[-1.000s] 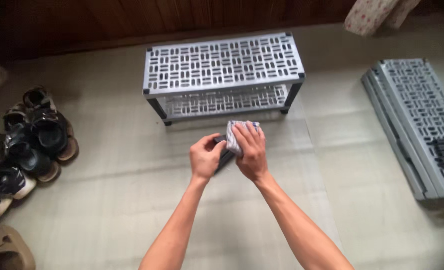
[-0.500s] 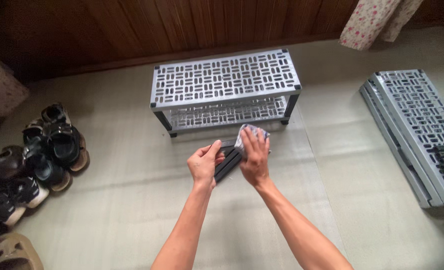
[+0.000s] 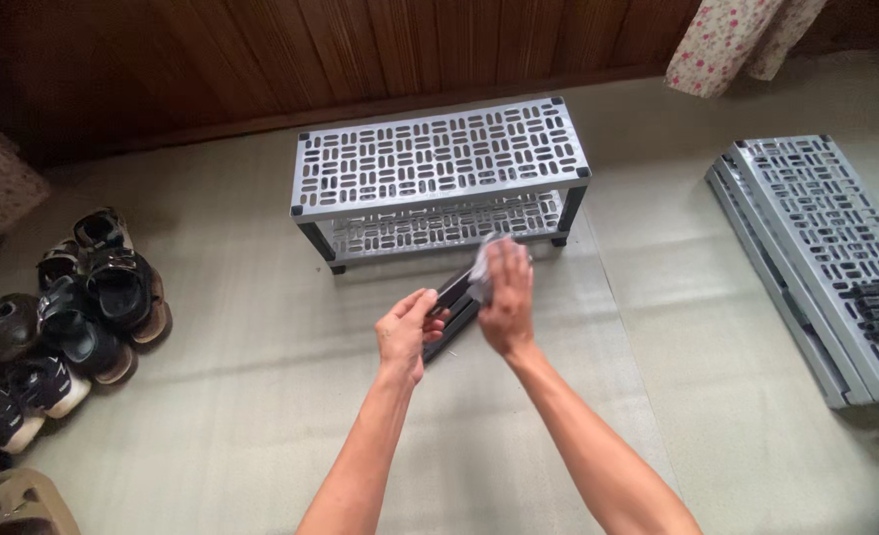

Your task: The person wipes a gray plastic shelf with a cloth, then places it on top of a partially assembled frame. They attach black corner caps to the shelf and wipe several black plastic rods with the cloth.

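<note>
Between both hands (image 3: 459, 312), dark bars (image 3: 451, 307), cloth (image 3: 481, 269) partly hidden

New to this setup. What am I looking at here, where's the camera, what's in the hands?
There is no machine: a person works with two bare hands, filmed by one camera worn on the head and looking down, so the arms enter from the bottom edge. The left hand holds a bundle of dark, flat bars by its near end. The right hand presses a small pale cloth against the far end of the bars. On the floor ahead stands a grey two-tier rack with slotted shelves. To the right lie more grey slotted panels, flat and stacked, with dark pieces resting on them. To the left is a pile of dark sandals. A wooden wall runs along the back.
</note>
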